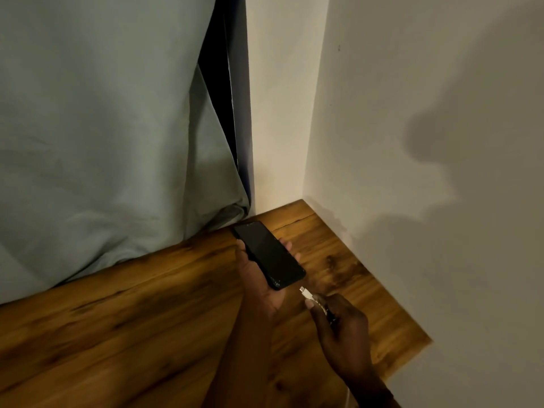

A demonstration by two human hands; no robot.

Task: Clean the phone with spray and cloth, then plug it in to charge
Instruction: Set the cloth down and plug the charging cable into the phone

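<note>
Phone: a black phone [269, 254] lies screen-up in the palm of the left hand [259, 278], held above the wooden table [123, 328]; its far end points toward the curtain, its near end toward the cable plug. The screen is dark, with cracks showing at the near corner.
Left hand: fingers wrapped under and around the phone's edges, fingertips showing along its right side, thumb on its left side.
Right hand: the right hand [343, 325] pinches the white cable plug [306, 294] between thumb and fingers, closed on it.
Plug and phone: the plug's metal tip sits just beside the phone's near end, apart from it (not inserted).
Cable: a thin pale line runs down by the right wrist; its course is hard to follow.
Writing: no brand, label or text can be read on phone or plug.
Surroundings: a grey-green curtain [103, 128] hangs onto the table's far edge; a white wall [412, 113] with hand and arm shadows borders the table on the right.
</note>
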